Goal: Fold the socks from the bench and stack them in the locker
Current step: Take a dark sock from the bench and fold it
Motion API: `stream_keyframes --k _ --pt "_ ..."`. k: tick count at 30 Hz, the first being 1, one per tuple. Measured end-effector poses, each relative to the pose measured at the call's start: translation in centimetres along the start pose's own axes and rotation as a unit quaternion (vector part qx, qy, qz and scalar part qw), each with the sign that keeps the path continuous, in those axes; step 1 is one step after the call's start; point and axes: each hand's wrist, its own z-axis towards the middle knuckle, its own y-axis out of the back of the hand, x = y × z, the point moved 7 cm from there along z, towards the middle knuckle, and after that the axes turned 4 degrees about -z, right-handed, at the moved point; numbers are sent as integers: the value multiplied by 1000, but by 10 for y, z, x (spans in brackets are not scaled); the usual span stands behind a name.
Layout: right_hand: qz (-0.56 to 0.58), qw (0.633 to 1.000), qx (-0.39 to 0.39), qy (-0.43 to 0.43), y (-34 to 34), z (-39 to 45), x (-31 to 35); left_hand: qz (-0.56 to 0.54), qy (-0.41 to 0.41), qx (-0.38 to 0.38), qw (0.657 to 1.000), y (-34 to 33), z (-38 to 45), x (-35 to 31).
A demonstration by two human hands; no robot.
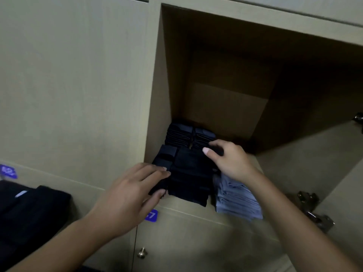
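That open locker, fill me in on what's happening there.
A person is stacking folded socks in the open locker. The left hand grips the left edge of the dark sock stack at the front, while the right hand pinches its far top edge. A light grey stack lies beside it on the right, and two more dark stacks sit behind.

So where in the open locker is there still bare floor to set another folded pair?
Free: the wooden locker floor right of the rear dark sock stacks, behind the pale blue folded stack. Crowded: the front edge, where the left hand and right hand hold the black folded socks.
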Motion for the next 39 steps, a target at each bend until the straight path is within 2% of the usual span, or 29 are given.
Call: stream_keyframes --k 5,7,14,21,28,33,39 --pt "64 993 -78 66 -4 -44 43 20 11 -12 1000 27 -15 7" --pt "99 987 -86 90 -11 -58 58 39 19 -18 999 39 -23 13" --pt "120 979 -51 158 -41 -87 101 85 110 -28 990 80 -58 49" --pt "147 966 -6 211 -61 -110 141 68 232 -56 969 126 -105 106" --pt "140 947 77 278 -98 -125 181 93 413 -54 904 180 -179 178" --pt "133 936 120 303 -125 -132 196 98 508 1 856 187 -230 211" --pt "132 926 139 326 -144 -138 211 85 577 116 804 169 -275 238"
